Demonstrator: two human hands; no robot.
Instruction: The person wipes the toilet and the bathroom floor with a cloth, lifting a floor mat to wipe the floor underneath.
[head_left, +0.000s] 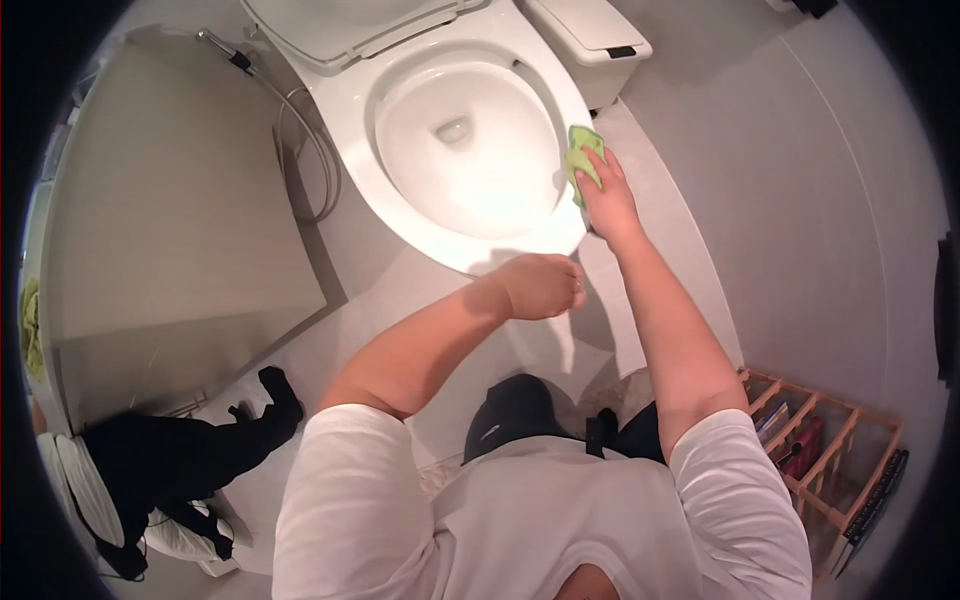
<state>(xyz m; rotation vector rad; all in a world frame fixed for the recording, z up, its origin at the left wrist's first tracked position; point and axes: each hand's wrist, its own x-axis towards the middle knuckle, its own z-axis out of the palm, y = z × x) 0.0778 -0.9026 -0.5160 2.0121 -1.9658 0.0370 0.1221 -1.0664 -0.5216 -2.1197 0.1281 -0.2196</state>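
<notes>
A green cloth [583, 150] is pressed against the right side of the rim of a white toilet [352, 165] by my right hand [607, 198], whose fingers lie over it. The toilet's seat and lid are raised at the back. My left hand [543, 286] is closed in front of the bowl's front edge, its fingers curled in. Something small and pale shows at its fingertips, too unclear to name. Inside the bowl [465, 185] a little water shows at the drain.
At the left is a large beige cabinet [170, 200], with a spray hose [325, 190] beside it. Behind right is a white bin [590, 40]. A wooden rack [845, 450] stands at the lower right, dark clothing [170, 455] at the lower left.
</notes>
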